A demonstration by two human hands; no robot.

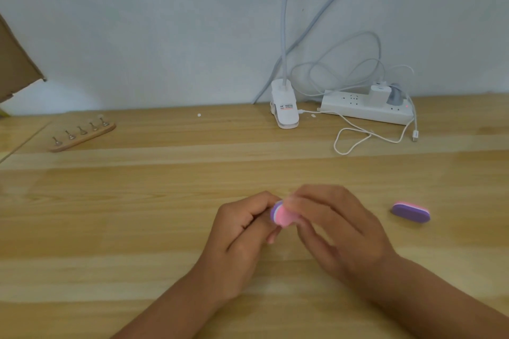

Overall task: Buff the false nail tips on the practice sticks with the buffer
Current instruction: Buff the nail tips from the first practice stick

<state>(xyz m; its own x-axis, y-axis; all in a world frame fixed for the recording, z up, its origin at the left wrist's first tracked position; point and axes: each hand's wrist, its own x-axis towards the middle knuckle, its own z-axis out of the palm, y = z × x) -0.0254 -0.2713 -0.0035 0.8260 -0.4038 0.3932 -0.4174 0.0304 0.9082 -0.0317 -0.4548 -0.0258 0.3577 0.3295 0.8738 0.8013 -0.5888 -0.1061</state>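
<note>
Found both hands low over the pale wooden table (pixel 137 201), a smooth top with long streaked grain. Saw the right hand (pixel 338 231) pinching a small oval buffer (pixel 281 215) in motion-blurred fingertips: a soft-looking layered block, pink face toward the camera, lilac band along its left edge. Saw the left hand (pixel 242 231) curled tight, knuckles up, pressed against that lilac edge. Could not tell what, if anything, sat inside the curl, with the fingers hiding it.

Noted a second buffer (pixel 411 212) lying flat to the right, well apart from the hands: same rounded shape, matte purple on top, pink stripe down the side.

Spotted far back on the left a slim, round-ended wooden holder (pixel 85 139) carrying five practice sticks (pixel 82 130) in a row, thin metallic stems on flared bases. Could not make out their nail tips at that size.

Saw along the back edge a glossy white plastic lamp clamp (pixel 285 113) with a bending neck, a white power strip (pixel 355 107) with plugs in it, and a thin white cable (pixel 369 134) looped loosely over the wood. Caught a brown cardboard flap (pixel 16 63) at the left margin, against a plain pale wall (pixel 165 36).
</note>
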